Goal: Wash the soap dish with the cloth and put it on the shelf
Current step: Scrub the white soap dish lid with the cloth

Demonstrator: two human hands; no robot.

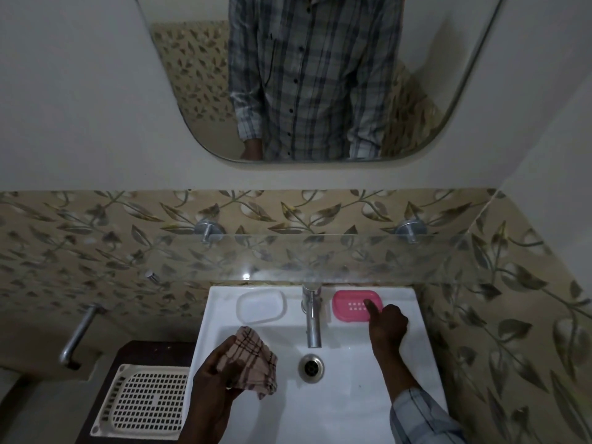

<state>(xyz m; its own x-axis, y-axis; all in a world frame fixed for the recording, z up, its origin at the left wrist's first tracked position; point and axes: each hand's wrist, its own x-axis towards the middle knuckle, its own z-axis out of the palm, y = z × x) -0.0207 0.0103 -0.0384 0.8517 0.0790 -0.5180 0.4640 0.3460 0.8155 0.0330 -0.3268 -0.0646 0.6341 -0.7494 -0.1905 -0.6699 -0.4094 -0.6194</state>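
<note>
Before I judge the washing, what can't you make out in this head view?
All head view.
- Right hand: its own back hides the fingers, so whether it grips the pink soap dish is unclear.
- Left hand: the cloth covers most fingers.
- Tap: its top sits behind the glass shelf.
- Dirt on the dish: too dim.

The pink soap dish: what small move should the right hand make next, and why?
Probably grip the pink soap dish and lift it towards the cloth. The right hand has one finger on the dish, which lies on the sink ledge; the left hand holds the cloth over the basin.
</note>
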